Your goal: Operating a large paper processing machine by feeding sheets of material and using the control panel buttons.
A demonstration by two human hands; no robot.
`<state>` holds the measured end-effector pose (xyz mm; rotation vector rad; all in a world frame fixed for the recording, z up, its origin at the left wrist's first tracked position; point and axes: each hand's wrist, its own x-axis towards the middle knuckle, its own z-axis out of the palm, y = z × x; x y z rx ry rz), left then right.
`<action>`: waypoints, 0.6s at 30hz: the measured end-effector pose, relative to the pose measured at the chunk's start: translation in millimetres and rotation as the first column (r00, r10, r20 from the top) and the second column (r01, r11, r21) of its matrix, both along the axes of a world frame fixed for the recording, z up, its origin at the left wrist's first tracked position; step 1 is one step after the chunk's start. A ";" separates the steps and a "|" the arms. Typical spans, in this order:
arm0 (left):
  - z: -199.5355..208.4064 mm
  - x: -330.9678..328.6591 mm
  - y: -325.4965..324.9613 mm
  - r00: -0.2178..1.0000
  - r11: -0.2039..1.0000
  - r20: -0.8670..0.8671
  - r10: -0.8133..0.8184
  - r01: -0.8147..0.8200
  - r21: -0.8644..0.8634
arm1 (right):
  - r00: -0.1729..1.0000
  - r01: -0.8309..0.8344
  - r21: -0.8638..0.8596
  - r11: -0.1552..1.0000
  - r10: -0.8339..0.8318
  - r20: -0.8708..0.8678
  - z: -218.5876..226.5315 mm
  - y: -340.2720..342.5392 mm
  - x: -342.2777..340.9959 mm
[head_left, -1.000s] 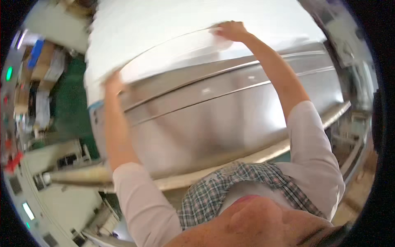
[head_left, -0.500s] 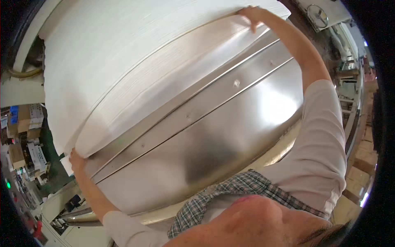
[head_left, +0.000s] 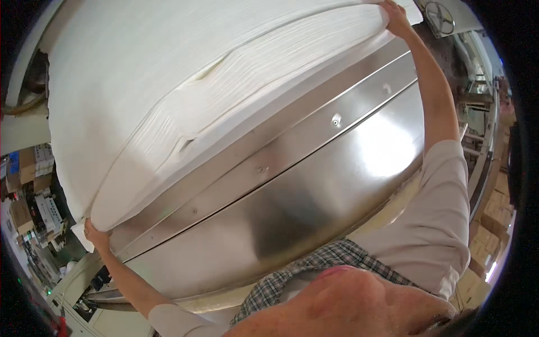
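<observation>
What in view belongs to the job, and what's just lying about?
In use:
white layered stack
left hand, at its left end
right hand, at its right end
shiny metal surface alongside

Apparently not involved:
left-side boxes
right-side cartons
handwheel, untouched

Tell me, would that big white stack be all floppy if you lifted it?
Probably floppy: the white stack bends and buckles between the left hand and right hand. Heavy too, perhaps: many layers show at its edge. They might slide apart, since gaps open there.

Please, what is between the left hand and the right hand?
In the head view, layered white sheets lie between the left hand and right hand.
</observation>
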<state>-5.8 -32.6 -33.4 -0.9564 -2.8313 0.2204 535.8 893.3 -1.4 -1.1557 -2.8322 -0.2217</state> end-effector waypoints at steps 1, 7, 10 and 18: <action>7.4 2.1 -0.1 0.991 0.998 -0.122 -0.051 0.056 0.032 | 0.999 -0.042 0.094 0.995 0.045 -0.024 9.3 -2.6 -0.3; 76.4 29.0 15.7 0.994 0.984 -0.066 0.084 -0.072 0.163 | 0.984 0.084 0.075 0.994 -0.071 -0.166 62.5 -30.0 24.1; 106.5 39.9 5.3 0.985 0.963 -0.143 0.092 -0.052 0.266 | 0.956 -0.156 0.370 0.916 0.234 -0.177 68.9 5.8 90.4; 142.9 148.2 -48.3 0.987 0.960 -0.133 0.095 -0.055 0.276 | 0.966 -0.212 0.336 0.918 0.248 -0.067 52.2 -36.3 230.0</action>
